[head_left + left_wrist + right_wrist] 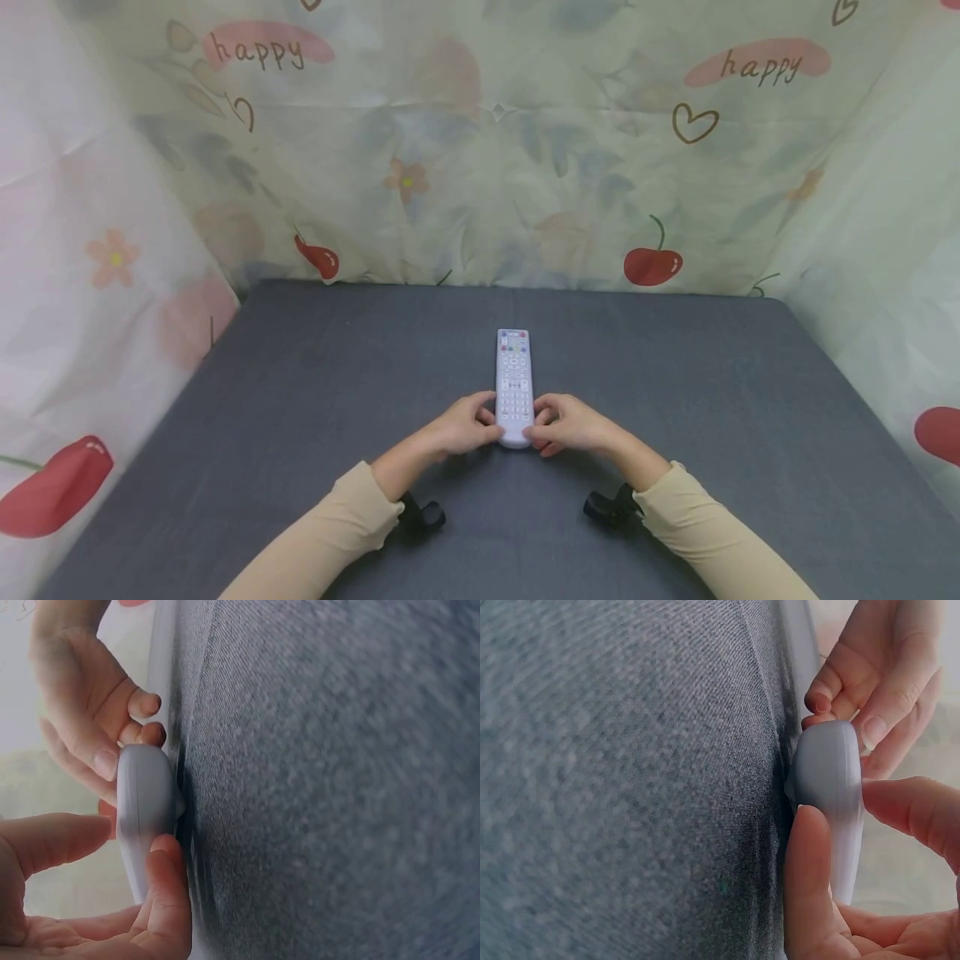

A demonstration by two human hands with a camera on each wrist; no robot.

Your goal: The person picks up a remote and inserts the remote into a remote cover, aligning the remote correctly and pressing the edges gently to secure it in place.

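Note:
A white remote control point(514, 387) lies lengthwise on the dark grey table, its button face up and its coloured buttons at the far end. My left hand point(467, 425) pinches its near left edge, thumb on top and curled fingers along the side. On the opposite edge, my right hand point(572, 423) pinches it in the same way. Both wrist views show the near end of the remote control point(146, 791) close to the cloth, with fingertips reaching down beside its underside. Whether the near end is slightly raised I cannot tell.
Grey cloth covers the table point(360, 358). Printed curtains with cherries, flowers and "happy" lettering hang behind it point(480, 208) and on both sides. A black wrist mount point(423, 515) sits at the left cuff, and another black mount point(611, 507) at the right cuff.

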